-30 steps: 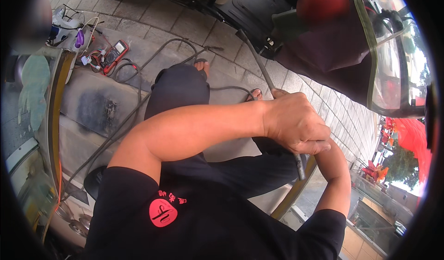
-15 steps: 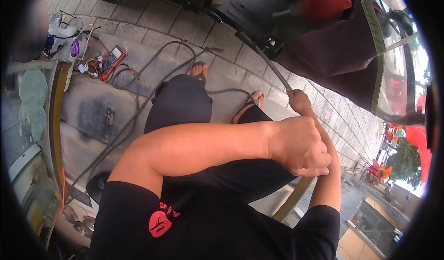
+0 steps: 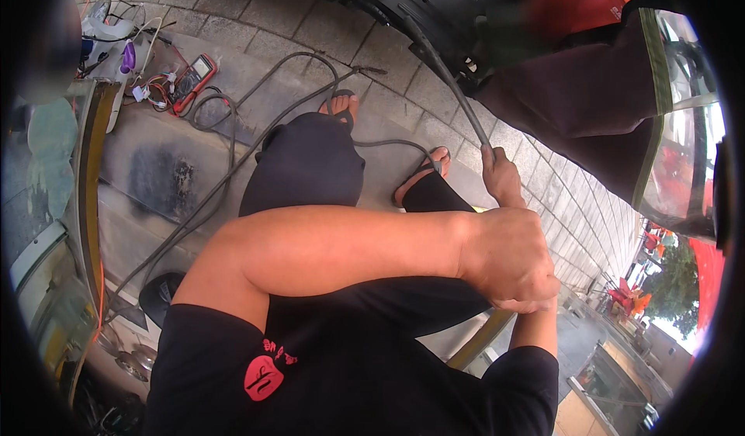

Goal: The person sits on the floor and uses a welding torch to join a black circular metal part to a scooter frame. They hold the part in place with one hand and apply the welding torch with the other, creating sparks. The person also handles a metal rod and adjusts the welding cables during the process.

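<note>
My left forearm lies across my body, and my left hand (image 3: 508,259) is curled into a fist in front of my right forearm. Whatever its fingers may hold is hidden, and I cannot tell if it touches that forearm. Further out, my right hand (image 3: 503,178) is closed round the near end of a long, slightly bent dark grey rod (image 3: 454,88). The rod slants up and left, its far end beside the dark lower body of a parked vehicle (image 3: 434,9). Both fists are partly seen from behind.
A grey cable (image 3: 283,122) loops over the step past my sandalled feet. At left lie a red multimeter (image 3: 194,79), wires and a purple-handled tool (image 3: 127,57). A glass-sided cabinet (image 3: 89,180) stands at the left edge. A dark vehicle cover (image 3: 574,95) hangs at upper right.
The rod now stands steeper in the view, its far end higher. My left fist has shifted slightly down. My right hand still grips the rod, and the view has shifted a little.
</note>
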The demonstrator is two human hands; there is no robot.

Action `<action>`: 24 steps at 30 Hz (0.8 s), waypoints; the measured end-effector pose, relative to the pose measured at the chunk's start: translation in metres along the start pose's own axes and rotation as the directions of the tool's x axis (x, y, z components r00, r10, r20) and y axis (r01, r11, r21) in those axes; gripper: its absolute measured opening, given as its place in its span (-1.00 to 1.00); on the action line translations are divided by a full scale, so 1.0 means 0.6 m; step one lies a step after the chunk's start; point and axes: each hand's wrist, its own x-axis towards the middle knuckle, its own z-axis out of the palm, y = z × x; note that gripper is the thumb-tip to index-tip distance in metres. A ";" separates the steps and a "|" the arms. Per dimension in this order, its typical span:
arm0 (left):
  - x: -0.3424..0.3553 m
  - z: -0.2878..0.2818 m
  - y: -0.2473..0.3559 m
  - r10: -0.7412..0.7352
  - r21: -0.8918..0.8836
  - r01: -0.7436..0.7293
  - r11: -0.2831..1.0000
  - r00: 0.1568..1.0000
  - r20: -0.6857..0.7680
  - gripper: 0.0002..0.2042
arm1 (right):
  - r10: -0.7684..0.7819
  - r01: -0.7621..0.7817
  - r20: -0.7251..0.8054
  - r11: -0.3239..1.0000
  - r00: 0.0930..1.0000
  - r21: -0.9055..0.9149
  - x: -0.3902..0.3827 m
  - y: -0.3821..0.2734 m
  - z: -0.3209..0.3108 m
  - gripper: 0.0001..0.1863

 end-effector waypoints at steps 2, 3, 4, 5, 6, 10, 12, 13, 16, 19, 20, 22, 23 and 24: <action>-0.004 0.000 0.003 -0.013 0.004 0.012 1.000 1.000 0.013 -0.63 | -0.010 0.010 0.010 1.000 1.000 -0.001 0.005 0.011 0.017 -0.30; -0.002 -0.002 0.004 -0.014 0.008 0.014 1.000 1.000 0.025 -0.63 | -0.016 0.016 0.009 1.000 1.000 -0.011 0.017 0.037 0.030 -0.31; -0.001 -0.003 0.002 -0.017 0.018 0.016 1.000 0.999 0.035 -0.63 | -0.028 0.028 0.009 0.999 1.000 -0.023 0.025 0.045 0.032 -0.31; 0.001 -0.004 0.002 -0.011 0.008 0.010 1.000 1.000 0.029 -0.63 | -0.028 0.028 0.001 1.000 1.000 -0.003 0.031 0.054 0.032 -0.31; 0.001 -0.001 0.004 -0.012 -0.001 0.012 1.000 1.000 0.019 -0.63 | -0.030 0.030 0.001 0.999 1.000 0.014 0.028 0.053 0.026 -0.32; -0.001 0.000 0.005 -0.002 0.026 0.001 1.000 1.000 0.025 -0.63 | -0.072 0.074 -0.019 0.984 0.997 0.159 0.014 0.027 0.010 -0.31; -0.002 0.001 0.002 0.000 0.028 -0.001 1.000 1.000 0.025 -0.63 | -0.096 0.099 -0.031 0.985 0.995 0.139 0.019 0.027 0.017 -0.31; -0.002 -0.001 0.000 0.002 0.031 -0.003 1.000 1.000 0.027 -0.63 | -0.083 0.083 -0.015 0.995 0.996 0.060 0.023 0.035 0.019 -0.31; -0.002 0.001 0.002 -0.015 0.060 0.012 0.998 0.999 0.050 -0.63 | -0.028 0.031 0.032 0.994 0.999 -0.106 0.008 0.042 0.015 -0.30; -0.002 -0.002 0.004 -0.013 0.011 0.013 1.000 0.999 0.030 -0.63 | -0.056 0.056 0.003 0.998 0.998 -0.002 -0.003 0.020 0.014 -0.28; -0.002 -0.001 0.003 -0.012 0.016 0.012 1.000 1.000 0.022 -0.62 | -0.067 0.067 0.000 0.998 0.998 0.002 -0.002 0.018 0.014 -0.28; -0.001 0.004 0.001 -0.007 0.022 0.007 1.000 1.000 0.009 -0.62 | -0.070 0.071 0.005 0.995 0.997 -0.071 0.018 0.028 0.024 -0.29; -0.001 0.005 0.002 -0.012 0.021 0.012 1.000 1.000 0.017 -0.62 | -0.071 0.071 0.007 0.992 0.997 -0.107 0.027 0.032 0.027 -0.29; -0.001 0.006 0.002 -0.018 0.020 0.017 1.000 1.000 0.026 -0.63 | -0.071 0.070 -0.007 0.994 0.997 -0.085 0.036 0.036 0.029 -0.29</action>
